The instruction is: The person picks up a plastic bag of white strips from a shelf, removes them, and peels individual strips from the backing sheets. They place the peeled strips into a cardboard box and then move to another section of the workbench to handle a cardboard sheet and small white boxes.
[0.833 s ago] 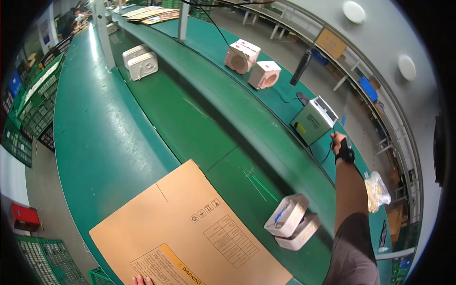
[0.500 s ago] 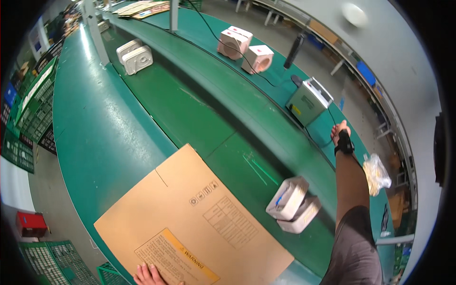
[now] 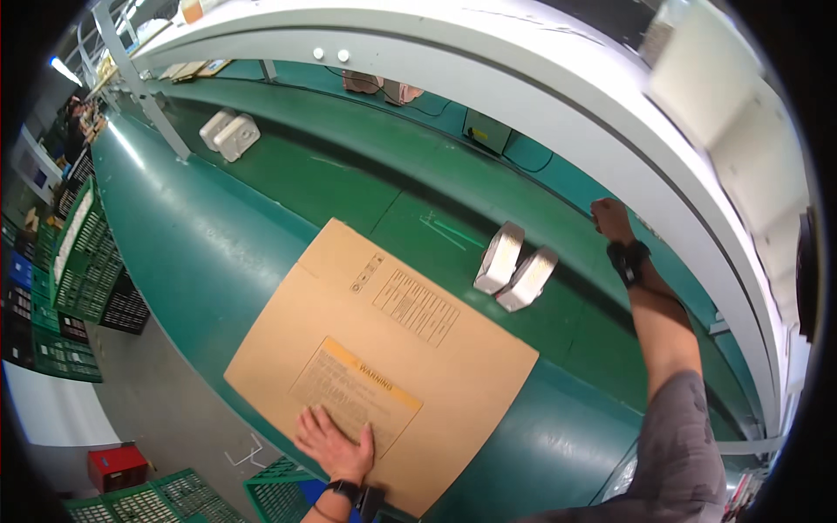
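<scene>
A flat brown cardboard sheet (image 3: pixel 277 349), printed with a table and a yellow-banded label, lies across the green workbench and partly over the belt. My left hand (image 3: pixel 337 446) rests flat on it beside the label, fingers spread. Across the belt, my right hand (image 3: pixel 613 220) is raised below the shelf's edge with its fingers curled. Whether anything is inside it cannot be seen. Between that hand and the cardboard, two pale moulded pieces (image 3: pixel 500 258) stand side by side on the green conveyor belt (image 3: pixel 327 187).
A white overhead shelf (image 3: pixel 558 91) curves along the far side. Under it are a grey-green device (image 3: pixel 486 131), its cable and pinkish blocks (image 3: pixel 362 82). More pale pieces (image 3: pixel 235 138) sit farther up the belt. Green crates (image 3: pixel 85 261) and a red box (image 3: pixel 118 468) stand left.
The view has shifted, bringing in the overhead shelf. My left hand shows farther onto the cardboard. My right hand, earlier near the device's cable, now appears below the shelf, fingers still curled.
</scene>
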Demonstrator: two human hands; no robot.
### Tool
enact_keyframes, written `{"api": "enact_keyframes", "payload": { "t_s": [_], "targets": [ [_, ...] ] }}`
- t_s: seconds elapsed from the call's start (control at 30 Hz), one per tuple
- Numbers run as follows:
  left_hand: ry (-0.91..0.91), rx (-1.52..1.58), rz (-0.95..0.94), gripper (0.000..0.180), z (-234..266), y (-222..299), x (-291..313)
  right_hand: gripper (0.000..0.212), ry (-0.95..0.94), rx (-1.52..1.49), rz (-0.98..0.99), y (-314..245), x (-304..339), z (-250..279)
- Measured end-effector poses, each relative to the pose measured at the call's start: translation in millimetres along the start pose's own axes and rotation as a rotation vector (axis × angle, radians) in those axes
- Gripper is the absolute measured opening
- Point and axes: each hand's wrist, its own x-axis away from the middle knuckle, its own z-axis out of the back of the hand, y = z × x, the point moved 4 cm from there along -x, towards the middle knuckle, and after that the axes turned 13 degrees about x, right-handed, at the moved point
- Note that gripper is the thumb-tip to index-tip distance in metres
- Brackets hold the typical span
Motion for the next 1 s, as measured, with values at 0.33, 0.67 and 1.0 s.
{"api": "enact_keyframes", "payload": {
  "t_s": [0.33, 0.67, 1.0],
  "targets": [
    [0.061, -0.171, -0.082, 0.092, -6.9, -1.3, 20.0, 0.010, -0.455, 0.318, 0.171, -110.7, 483.6, 289.1],
    [-0.128, -0.391, 0.007, 0.096, -3.2, 0.7, 9.6, 0.009, 0.158, 0.557, -0.527, -24.0, 744.7, 580.8],
    [-0.093, -0.478, -0.126, 0.089, -31.3, -41.1, 59.0, 0.008, 0.060, 0.410, -0.706, 88.6, 875.7, 553.7]
  ]
}}
